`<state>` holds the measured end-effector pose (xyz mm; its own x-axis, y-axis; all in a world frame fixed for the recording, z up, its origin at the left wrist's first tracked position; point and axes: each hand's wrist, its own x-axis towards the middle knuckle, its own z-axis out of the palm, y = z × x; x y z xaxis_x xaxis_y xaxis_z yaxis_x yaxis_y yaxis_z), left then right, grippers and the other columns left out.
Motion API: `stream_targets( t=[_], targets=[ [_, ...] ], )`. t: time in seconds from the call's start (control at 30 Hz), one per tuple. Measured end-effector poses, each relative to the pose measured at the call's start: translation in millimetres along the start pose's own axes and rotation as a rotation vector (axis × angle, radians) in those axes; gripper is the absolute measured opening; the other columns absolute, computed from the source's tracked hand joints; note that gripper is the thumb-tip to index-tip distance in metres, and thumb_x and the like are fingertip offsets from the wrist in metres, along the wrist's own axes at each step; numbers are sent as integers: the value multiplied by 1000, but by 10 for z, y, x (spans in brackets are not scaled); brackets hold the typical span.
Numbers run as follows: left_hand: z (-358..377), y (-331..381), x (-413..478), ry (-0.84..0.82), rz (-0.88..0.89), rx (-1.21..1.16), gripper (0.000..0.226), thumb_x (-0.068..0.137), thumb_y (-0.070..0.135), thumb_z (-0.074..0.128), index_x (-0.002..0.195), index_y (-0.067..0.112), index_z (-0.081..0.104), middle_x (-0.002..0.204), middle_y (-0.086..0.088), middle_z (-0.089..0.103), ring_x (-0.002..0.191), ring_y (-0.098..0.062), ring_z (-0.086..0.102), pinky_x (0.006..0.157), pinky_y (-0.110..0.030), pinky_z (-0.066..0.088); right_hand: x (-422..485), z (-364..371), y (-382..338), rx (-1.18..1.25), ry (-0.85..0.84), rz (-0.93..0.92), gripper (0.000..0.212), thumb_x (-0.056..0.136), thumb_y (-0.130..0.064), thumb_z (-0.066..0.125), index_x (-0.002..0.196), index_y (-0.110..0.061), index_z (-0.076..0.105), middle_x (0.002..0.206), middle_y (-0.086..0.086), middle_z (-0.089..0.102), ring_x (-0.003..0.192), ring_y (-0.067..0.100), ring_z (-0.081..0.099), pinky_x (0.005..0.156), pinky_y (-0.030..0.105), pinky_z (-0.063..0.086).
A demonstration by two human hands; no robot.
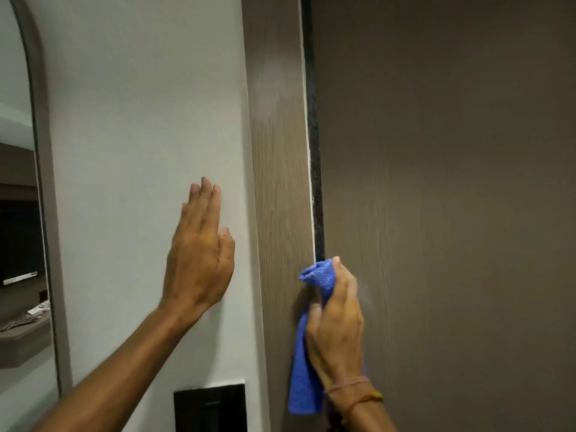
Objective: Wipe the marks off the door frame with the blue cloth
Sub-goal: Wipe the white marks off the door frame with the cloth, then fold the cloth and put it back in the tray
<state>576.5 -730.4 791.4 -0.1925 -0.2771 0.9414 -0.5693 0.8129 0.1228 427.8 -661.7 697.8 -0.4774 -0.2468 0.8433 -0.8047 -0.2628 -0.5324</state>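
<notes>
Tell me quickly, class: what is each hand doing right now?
Left hand: open, flat against the white wall, holding nothing.
Right hand: closed on the blue cloth, pressing it at the door frame edge.

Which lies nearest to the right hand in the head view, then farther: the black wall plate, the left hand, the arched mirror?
From the right hand:
1. Left hand, flat on the white wall, up-left.
2. Black wall plate, low on the wall, down-left.
3. Arched mirror, far left edge.

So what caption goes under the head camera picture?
Right hand presses a blue cloth to the door frame edge; left hand flat on the white wall.
</notes>
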Motion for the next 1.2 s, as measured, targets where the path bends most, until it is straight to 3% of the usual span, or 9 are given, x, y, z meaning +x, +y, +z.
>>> stream_targets(
  t=[0.1,0.17,0.3,0.47,0.57,0.8,0.9,1.07,1.2],
  targets=[
    [-126,386,-387,61,3,-186,52,89,23,39,140,13,37,145,-2,43,135,-12,35,112,-22,26,-86,-371,55,125,71,154,35,89,-6,47,123,-11,51,119,3,54,104,-6,50,89,-3,31],
    [-158,698,-720,-28,-20,-340,44,86,35,44,127,26,52,122,12,61,109,-3,56,97,-18,41,-191,-625,7,264,120,258,30,90,-29,42,117,-22,49,113,-2,58,100,-9,52,92,3,37],
    [-18,1396,-1287,-760,-297,-820,49,71,69,52,109,40,62,102,21,70,94,13,61,87,-15,49,-426,-1204,0,506,110,533,37,93,-46,41,124,-27,44,113,-4,61,104,17,60,100,43,46],
    [277,2197,-1808,-1267,-398,-1253,54,66,63,62,108,29,62,101,17,73,95,3,67,77,-15,53,-530,-2017,340,408,59,799,63,93,-43,45,144,-22,14,106,-14,53,88,0,54,73,11,46],
    [383,2799,-2044,-1498,-474,-1412,49,71,53,67,113,29,62,107,15,73,99,-4,67,78,-20,54,-766,-2614,597,221,68,932,81,86,-55,49,147,-22,7,145,-2,30,118,3,40,94,17,31],
    [742,4139,-2748,-1731,-802,-1274,19,78,3,65,91,16,69,77,-5,78,75,-25,73,71,-36,59,-1379,-4622,1014,636,418,1246,91,71,-81,40,139,-20,36,135,-6,42,125,13,44,105,32,40],
    [884,4787,-3131,-1921,-770,-1191,18,77,1,62,86,13,70,74,-6,77,76,-25,71,70,-36,57,-2195,-5262,1258,577,447,1406,64,63,-65,69,110,-22,65,107,-7,66,93,8,64,74,25,56],
    [1333,5926,-4032,-2083,-537,-988,20,81,-2,60,92,10,70,94,-18,74,91,-34,68,85,-48,55,-3248,-6094,1693,836,547,1570,52,74,-39,76,116,-9,67,116,13,71,110,25,66,95,37,51],
    [1731,6702,-4995,-2152,-544,-802,7,82,0,63,88,-3,63,73,-14,67,65,-23,62,47,-23,50,-3931,-6705,2202,718,820,1701,48,73,-31,76,113,-7,68,111,15,73,105,27,68,94,38,54]
  ],
)
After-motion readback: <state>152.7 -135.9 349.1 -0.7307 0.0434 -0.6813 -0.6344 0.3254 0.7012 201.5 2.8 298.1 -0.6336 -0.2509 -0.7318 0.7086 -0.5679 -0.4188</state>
